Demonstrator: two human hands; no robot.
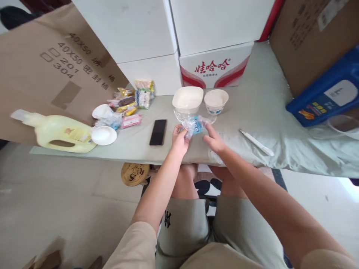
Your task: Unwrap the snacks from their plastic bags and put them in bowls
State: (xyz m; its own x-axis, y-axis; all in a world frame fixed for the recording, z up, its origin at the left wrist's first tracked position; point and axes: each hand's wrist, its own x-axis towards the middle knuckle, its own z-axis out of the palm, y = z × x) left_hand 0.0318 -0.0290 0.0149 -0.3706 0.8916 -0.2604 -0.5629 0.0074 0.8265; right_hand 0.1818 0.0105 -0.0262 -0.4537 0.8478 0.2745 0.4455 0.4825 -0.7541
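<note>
A crinkled clear plastic packet with a blue printed label [198, 124] is held up between my two hands, just above the front part of the table. My left hand [180, 139] pinches its left end with thumb and fingers. At its right end, the fingers of my right hand [213, 139] close on the clear film. Behind the packet is a clear plastic bowl [179, 115], partly hidden by it. Beyond that stand a white squarish bowl [187, 99] and a white bowl with a blue floral print [216, 101].
A black phone [158, 132] lies left of my hands, a white pen-like cutter [256, 142] right. Farther left are wrapped snacks [131, 121], small white bowls [103, 135] and a yellow jug [60, 132]. Boxes [213, 67] line the back; a blue jug [325, 93] leans at right.
</note>
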